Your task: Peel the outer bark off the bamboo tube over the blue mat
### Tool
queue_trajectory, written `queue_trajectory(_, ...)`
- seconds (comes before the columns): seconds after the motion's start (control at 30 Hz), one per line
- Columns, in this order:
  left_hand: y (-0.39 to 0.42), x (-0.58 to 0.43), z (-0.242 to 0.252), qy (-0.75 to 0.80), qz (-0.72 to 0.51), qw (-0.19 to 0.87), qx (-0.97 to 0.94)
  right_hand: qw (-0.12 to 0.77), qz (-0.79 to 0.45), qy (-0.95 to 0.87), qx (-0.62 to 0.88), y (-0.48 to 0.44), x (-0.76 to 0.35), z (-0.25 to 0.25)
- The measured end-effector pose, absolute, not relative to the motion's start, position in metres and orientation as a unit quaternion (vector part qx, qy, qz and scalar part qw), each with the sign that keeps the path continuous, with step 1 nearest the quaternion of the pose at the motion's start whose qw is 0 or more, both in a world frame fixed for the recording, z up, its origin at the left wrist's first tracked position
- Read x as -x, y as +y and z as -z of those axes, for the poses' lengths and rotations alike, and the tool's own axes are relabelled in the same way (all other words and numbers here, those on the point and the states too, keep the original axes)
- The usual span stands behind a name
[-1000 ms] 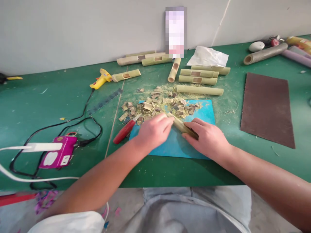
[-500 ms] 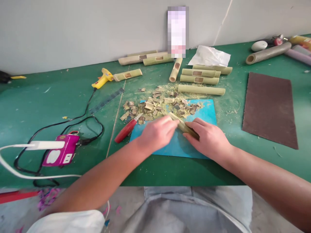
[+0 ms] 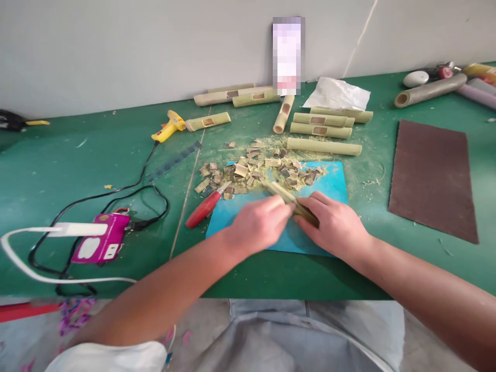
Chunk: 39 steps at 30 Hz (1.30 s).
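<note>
A short green bamboo piece lies slanted on the blue cutting mat. My right hand is closed over its near end, pinning it to the mat. My left hand has its fingers curled against the piece's middle; whether they hold anything is hidden. Just beyond lies a heap of bamboo chips and sawdust. A red-handled knife rests at the mat's left edge, untouched.
Several cut bamboo tubes lie behind the mat by the wall. A yellow glue gun, a ruler, a purple power strip with cables sit left. A brown sheet lies right. A longer tube and a white bag sit far back.
My left hand has slid along the bamboo piece toward me and toward my right hand. The right hand has stayed clamped on the piece.
</note>
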<state>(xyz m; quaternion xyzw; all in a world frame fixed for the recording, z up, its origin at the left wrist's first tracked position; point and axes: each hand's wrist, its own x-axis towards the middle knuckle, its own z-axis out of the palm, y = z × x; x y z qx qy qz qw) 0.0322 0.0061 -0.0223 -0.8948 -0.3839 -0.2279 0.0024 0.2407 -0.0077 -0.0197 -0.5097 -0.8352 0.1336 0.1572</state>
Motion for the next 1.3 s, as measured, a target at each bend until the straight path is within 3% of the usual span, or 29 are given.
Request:
queue_trajectory(0.13, 0.0091, -0.0320, 0.0224, -0.426, 0.254, 0.037, 0.868, 0.156, -0.133, -0.834, 0.513, -0.0071, -0.2400, 0.0186)
queue_trajectory(0.53, 0.0054, -0.0330, 0.0204, -0.417, 0.240, 0.001, 0.876, 0.161, -0.140, -0.837, 0.504, -0.0058, -0.2415, 0.0210)
queue_trajectory(0.63, 0.0086, -0.0317, 0.0211, -0.450, 0.263, 0.050, 0.852, 0.164, -0.141, -0.835, 0.507, -0.0056, -0.2419, 0.0219)
queue_trajectory(1.3, 0.0087, -0.0317, 0.0189, -0.399, 0.227, 0.075, 0.885, 0.161, -0.142, -0.837, 0.504, -0.0047, -0.2410, 0.0213)
